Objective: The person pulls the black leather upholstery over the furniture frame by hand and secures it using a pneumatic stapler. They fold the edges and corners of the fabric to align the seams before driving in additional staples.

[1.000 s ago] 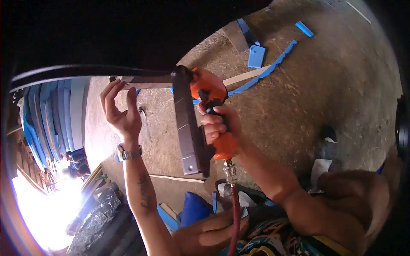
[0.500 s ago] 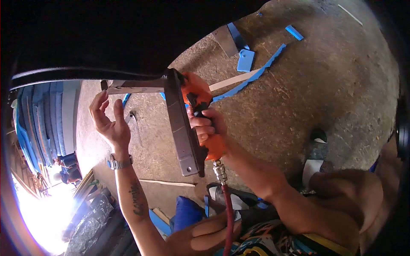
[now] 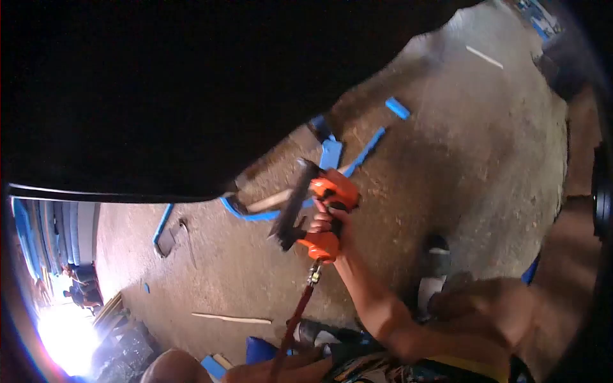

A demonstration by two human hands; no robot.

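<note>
A workshop — gritty floor strewn with blue offcuts (air hose too).

Floor was rough bare concrete w/ sawdust-like grit. On it lay blue scraps: a small block upper centre, a long strip running diagonally just below it, a flat piece beside that, and a curved strip near the dark overhang. Another blue strip lay further left, next to a dark flat tool; can't tell what kind. A thin wood slat lay lower centre, a pale stick far up right. Tiny blue bit at left. Blue boards were stacked at far left edge.
</note>
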